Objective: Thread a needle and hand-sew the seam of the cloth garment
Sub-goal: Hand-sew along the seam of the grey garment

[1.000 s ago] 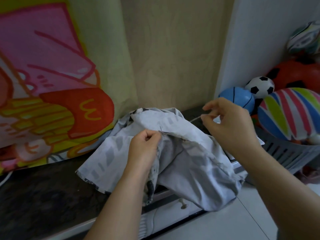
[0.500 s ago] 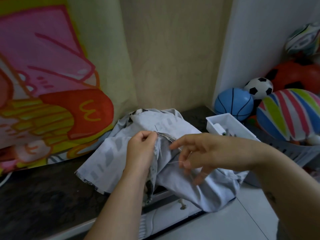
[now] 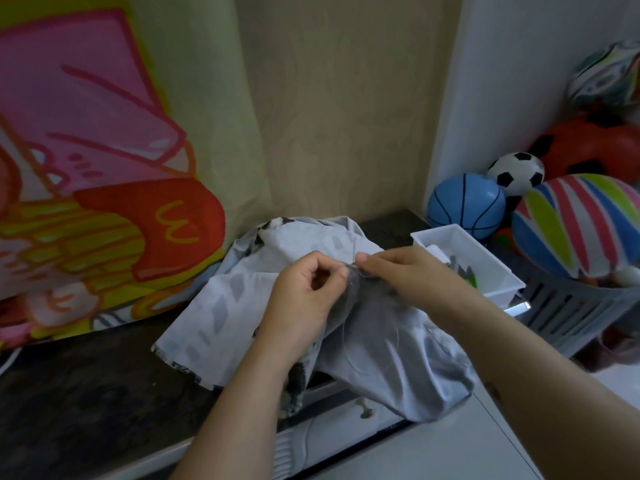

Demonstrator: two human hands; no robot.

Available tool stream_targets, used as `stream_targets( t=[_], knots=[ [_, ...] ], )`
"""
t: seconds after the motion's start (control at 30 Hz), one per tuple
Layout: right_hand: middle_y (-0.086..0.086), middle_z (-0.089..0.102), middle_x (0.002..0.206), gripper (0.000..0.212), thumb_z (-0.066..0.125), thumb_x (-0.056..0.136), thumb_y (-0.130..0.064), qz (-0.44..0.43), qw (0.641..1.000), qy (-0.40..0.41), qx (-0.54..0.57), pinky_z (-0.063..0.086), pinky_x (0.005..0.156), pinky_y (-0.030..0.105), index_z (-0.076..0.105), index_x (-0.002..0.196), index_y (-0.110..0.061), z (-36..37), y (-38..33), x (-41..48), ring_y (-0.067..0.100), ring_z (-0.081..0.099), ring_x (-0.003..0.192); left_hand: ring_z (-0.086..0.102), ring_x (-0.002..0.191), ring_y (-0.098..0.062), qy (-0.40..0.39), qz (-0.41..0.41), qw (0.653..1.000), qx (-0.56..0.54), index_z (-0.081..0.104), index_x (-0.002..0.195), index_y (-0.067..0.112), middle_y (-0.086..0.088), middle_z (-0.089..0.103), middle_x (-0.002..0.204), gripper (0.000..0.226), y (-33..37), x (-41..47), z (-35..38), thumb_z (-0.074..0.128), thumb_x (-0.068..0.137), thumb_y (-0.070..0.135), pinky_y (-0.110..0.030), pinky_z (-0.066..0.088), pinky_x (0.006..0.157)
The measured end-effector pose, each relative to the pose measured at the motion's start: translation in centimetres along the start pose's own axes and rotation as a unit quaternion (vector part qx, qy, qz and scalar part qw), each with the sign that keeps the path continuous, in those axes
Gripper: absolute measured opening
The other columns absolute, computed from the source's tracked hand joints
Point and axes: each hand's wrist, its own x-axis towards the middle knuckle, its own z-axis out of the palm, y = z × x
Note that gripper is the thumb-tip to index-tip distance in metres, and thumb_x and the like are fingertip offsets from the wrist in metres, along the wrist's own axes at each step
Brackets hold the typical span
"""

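A pale grey patterned garment point(image 3: 225, 306) lies bunched on the dark countertop point(image 3: 86, 393) and hangs over its front edge. My left hand point(image 3: 308, 292) pinches a raised fold of the garment at the seam. My right hand point(image 3: 401, 275) meets it from the right, thumb and forefinger pinching the thin needle point(image 3: 354, 252), which stands up from the seam. A fine thread point(image 3: 346, 341) trails down over the cloth below my hands.
A white plastic tray point(image 3: 498, 265) with small sewing items sits at the right end of the counter. Beyond it, a grey slatted basket point(image 3: 568, 306) holds several balls. A colourful printed cloth point(image 3: 104, 168) hangs at the left wall. A white drawer front is below the counter.
My right hand came down from its raised position at the right, swept in over the cloth, and now pinches the needle at the seam. My left hand kept its hold.
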Motion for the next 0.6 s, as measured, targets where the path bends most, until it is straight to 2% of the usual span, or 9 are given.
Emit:
stream_targets(
  t=[0.07,0.13,0.3,0.37,0.43,0.47,0.5,0.57,0.6],
  knots=[
    [0.007,0.072,0.081,0.03,0.061,0.088,-0.032,-0.006,0.998,-0.021,0.064,0.054,0.067,0.019,0.073,0.095,-0.006,0.3,0.2,0.2,0.015,0.066,0.072,0.057,0.069,-0.004,-0.029,0.001,1.0,0.002,0.065,0.074,0.025,0.009,0.064,0.07,0.018,0.0,-0.2,0.1,0.063,0.09,0.017,-0.017,0.047,0.066],
    [-0.004,0.068,0.069,0.014,0.064,0.086,-0.02,-0.014,0.99,-0.03,0.136,0.044,0.054,0.008,0.075,0.088,-0.01,0.2,0.2,0.3,0.0,0.059,0.061,0.058,0.071,-0.007,-0.042,0.001,0.999,-0.001,0.065,0.073,0.027,0.005,0.066,0.072,0.02,-0.1,-0.3,0.0,0.063,0.09,0.016,-0.022,0.048,0.069],
    [-0.014,0.066,0.067,0.018,0.055,0.093,-0.024,0.001,0.971,0.092,0.221,0.042,0.055,0.015,0.068,0.089,-0.012,-1.0,0.5,1.1,0.003,0.053,0.055,0.056,0.07,-0.004,-0.063,-0.009,0.998,-0.011,0.063,0.07,0.026,0.009,0.063,0.071,0.024,-0.4,-0.1,-0.3,0.063,0.089,0.012,-0.017,0.046,0.069],
    [0.001,0.069,0.073,0.019,0.045,0.099,-0.02,0.056,0.897,0.083,0.431,0.045,0.051,0.018,0.057,0.091,-0.007,-1.6,0.1,1.1,0.006,0.056,0.051,0.056,0.07,-0.002,-0.064,-0.015,0.998,-0.02,0.062,0.068,0.026,0.012,0.064,0.071,0.026,-0.4,-0.1,-0.4,0.062,0.089,0.01,-0.015,0.045,0.069],
    [0.006,0.068,0.071,0.021,0.039,0.101,-0.018,0.06,0.836,0.058,0.543,0.056,0.06,0.024,0.051,0.09,-0.006,-2.1,0.0,1.1,0.017,0.071,0.066,0.059,0.073,0.002,-0.065,-0.021,0.997,-0.027,0.061,0.07,0.022,0.016,0.068,0.074,0.024,-0.4,0.0,-0.4,0.061,0.089,0.008,-0.012,0.045,0.07],
    [0.006,0.067,0.068,0.021,0.039,0.102,-0.019,0.042,0.84,0.05,0.539,0.058,0.073,0.033,0.051,0.09,-0.006,-2.1,0.2,1.2,0.023,0.072,0.079,0.061,0.075,0.003,-0.067,-0.024,0.997,-0.032,0.06,0.071,0.02,0.017,0.069,0.076,0.023,-0.4,0.0,-0.4,0.06,0.089,0.007,-0.011,0.045,0.072],
    [0.006,0.067,0.067,0.021,0.04,0.101,-0.019,0.012,0.876,0.056,0.479,0.056,0.083,0.042,0.051,0.089,-0.007,-1.9,0.4,1.3,0.025,0.071,0.088,0.062,0.078,0.003,-0.072,-0.025,0.996,-0.037,0.06,0.071,0.018,0.018,0.07,0.078,0.021,-0.4,0.1,-0.3,0.06,0.089,0.007,-0.01,0.045,0.073],
    [-0.002,0.072,0.074,0.018,0.046,0.098,-0.024,-0.081,0.971,0.082,0.208,0.052,0.087,0.044,0.055,0.088,-0.012,-1.5,1.0,1.1,0.02,0.067,0.089,0.063,0.079,0.002,-0.082,-0.028,0.995,-0.047,0.06,0.072,0.015,0.016,0.071,0.079,0.019,-0.3,0.1,-0.3,0.06,0.09,0.006,-0.011,0.046,0.074],
    [-0.007,0.073,0.079,0.016,0.049,0.096,-0.026,-0.113,0.988,0.071,0.082,0.051,0.082,0.042,0.056,0.086,-0.016,-1.3,1.1,0.9,0.017,0.066,0.086,0.062,0.077,0.001,-0.085,-0.031,0.995,-0.051,0.06,0.073,0.014,0.014,0.071,0.078,0.019,-0.3,0.1,-0.3,0.059,0.09,0.006,-0.011,0.046,0.073]
  ],
)
